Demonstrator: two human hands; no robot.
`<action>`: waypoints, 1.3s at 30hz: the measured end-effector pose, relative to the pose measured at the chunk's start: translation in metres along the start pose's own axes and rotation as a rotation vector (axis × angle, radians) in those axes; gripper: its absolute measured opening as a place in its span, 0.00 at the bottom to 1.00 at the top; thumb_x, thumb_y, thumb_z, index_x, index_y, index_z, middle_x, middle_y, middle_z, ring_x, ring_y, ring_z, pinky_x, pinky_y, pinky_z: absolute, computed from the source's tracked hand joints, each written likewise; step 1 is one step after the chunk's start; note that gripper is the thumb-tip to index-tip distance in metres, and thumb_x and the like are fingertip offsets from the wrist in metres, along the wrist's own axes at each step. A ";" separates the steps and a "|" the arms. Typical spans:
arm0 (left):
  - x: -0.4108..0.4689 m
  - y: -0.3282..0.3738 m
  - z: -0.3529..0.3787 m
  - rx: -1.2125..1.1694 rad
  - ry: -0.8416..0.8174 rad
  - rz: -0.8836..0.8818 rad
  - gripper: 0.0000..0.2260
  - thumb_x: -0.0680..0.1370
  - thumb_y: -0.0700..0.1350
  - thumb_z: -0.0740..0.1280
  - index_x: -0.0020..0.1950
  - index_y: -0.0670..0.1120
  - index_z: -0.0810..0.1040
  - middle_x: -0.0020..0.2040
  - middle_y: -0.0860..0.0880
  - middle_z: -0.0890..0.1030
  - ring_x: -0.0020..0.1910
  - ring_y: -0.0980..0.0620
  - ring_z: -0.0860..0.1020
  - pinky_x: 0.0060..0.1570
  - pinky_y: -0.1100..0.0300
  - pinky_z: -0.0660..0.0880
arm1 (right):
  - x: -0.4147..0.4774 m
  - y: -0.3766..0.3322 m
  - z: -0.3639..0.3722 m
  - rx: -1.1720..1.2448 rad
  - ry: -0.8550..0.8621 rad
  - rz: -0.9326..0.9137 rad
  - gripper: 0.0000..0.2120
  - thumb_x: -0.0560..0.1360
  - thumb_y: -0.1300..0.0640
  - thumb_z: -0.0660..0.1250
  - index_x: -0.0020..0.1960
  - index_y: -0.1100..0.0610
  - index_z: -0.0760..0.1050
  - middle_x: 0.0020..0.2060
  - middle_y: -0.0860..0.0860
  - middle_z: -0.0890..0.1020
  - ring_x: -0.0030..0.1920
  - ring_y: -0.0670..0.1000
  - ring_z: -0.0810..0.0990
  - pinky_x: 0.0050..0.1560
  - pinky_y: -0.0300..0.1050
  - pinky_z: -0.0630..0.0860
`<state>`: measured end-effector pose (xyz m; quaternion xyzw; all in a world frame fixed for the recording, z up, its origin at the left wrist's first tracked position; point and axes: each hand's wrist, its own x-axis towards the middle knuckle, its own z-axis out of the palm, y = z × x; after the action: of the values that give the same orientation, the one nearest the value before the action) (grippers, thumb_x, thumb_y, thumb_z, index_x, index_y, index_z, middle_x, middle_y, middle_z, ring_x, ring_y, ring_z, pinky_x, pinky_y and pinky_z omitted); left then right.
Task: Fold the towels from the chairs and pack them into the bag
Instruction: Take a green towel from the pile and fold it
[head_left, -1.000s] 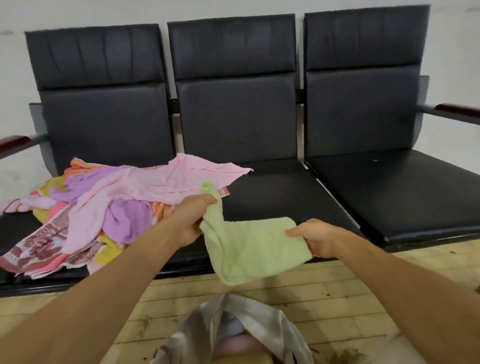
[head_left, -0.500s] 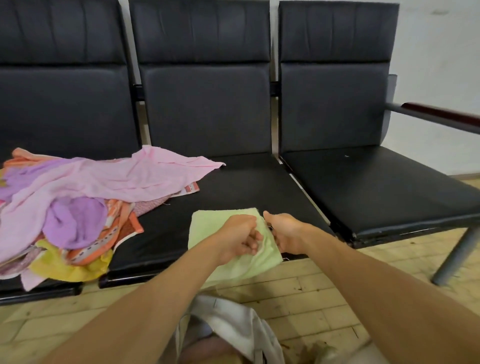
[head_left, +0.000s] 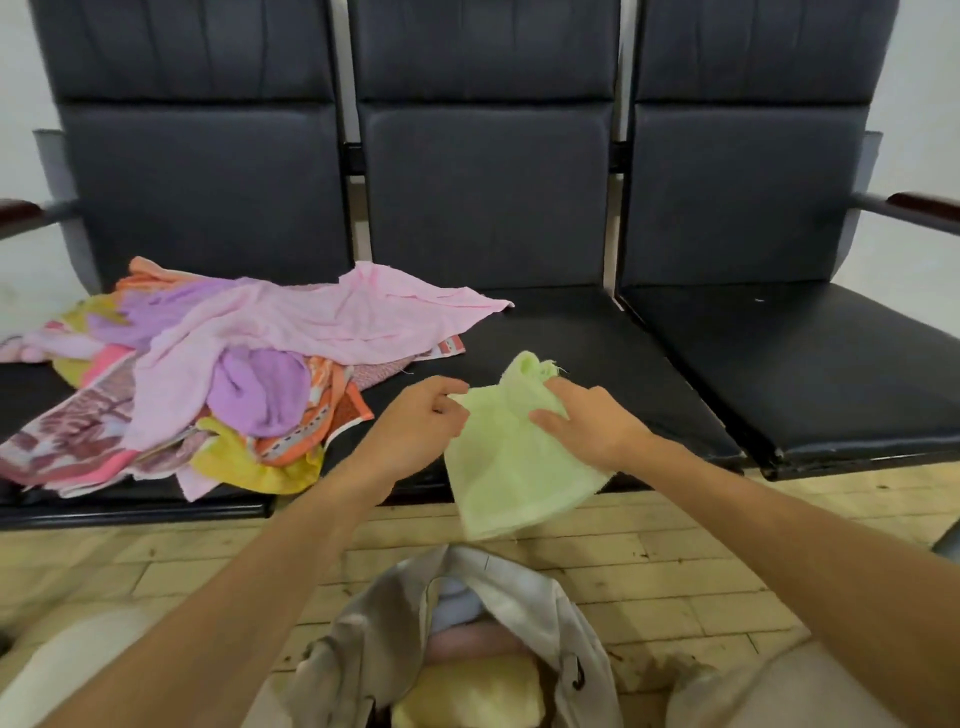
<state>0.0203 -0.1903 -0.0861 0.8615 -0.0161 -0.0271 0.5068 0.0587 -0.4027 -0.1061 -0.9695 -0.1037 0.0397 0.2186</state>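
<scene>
Both hands hold the green towel (head_left: 514, 467) in the air between them, over the front edge of the middle seat. Left hand (head_left: 421, 423) has its fingers curled and pinches the towel's left edge near the top. Right hand (head_left: 589, 423) grips the upper right part, with the thumb lying across the front of the cloth and the fingers closed on a bunched corner that sticks up just beyond them. From the hands the towel hangs down as a flattish panel, and its lower edge shows just above the bag.

To the left of the left hand lies the pile of towels (head_left: 171, 410), loose and unfolded, covering the left seat of the chairs (head_left: 488, 197) and spilling onto the middle one. A pink towel (head_left: 322, 325) is draped over the top, one corner reaching out beyond the left hand. Under it show purple, orange, yellow and patterned cloth.

Below the hands, nearest the person, the bag (head_left: 524, 597) of pale beige fabric stands open on the wooden floor (head_left: 675, 561). Inside it folded towels (head_left: 467, 680) are stacked, yellow nearest, then pink, then a pale one. Far to the right of the right hand a dark armrest (head_left: 924, 208) juts out from the end chair
</scene>
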 end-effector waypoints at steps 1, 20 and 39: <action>-0.003 -0.001 -0.004 0.120 0.012 0.098 0.19 0.77 0.38 0.64 0.67 0.48 0.72 0.56 0.51 0.78 0.53 0.53 0.77 0.56 0.58 0.74 | -0.004 -0.008 -0.003 0.003 0.007 -0.045 0.17 0.81 0.46 0.58 0.65 0.54 0.67 0.48 0.56 0.79 0.49 0.58 0.78 0.49 0.53 0.75; -0.056 -0.018 -0.045 0.652 -0.267 0.341 0.12 0.75 0.59 0.67 0.41 0.52 0.71 0.38 0.52 0.77 0.40 0.52 0.75 0.44 0.49 0.73 | -0.074 -0.068 -0.035 -0.189 -0.138 -0.350 0.15 0.67 0.44 0.76 0.50 0.44 0.77 0.40 0.38 0.79 0.44 0.40 0.75 0.41 0.38 0.71; -0.083 0.007 -0.066 -0.104 -0.157 0.090 0.05 0.82 0.43 0.60 0.57 0.49 0.68 0.50 0.48 0.77 0.42 0.61 0.78 0.39 0.63 0.77 | -0.092 -0.025 -0.060 0.685 -0.121 -0.275 0.09 0.79 0.66 0.63 0.58 0.58 0.73 0.48 0.48 0.84 0.47 0.46 0.83 0.40 0.41 0.78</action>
<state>-0.0587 -0.1321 -0.0454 0.8275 -0.0931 -0.0726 0.5489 -0.0284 -0.4252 -0.0385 -0.8130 -0.2262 0.0997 0.5272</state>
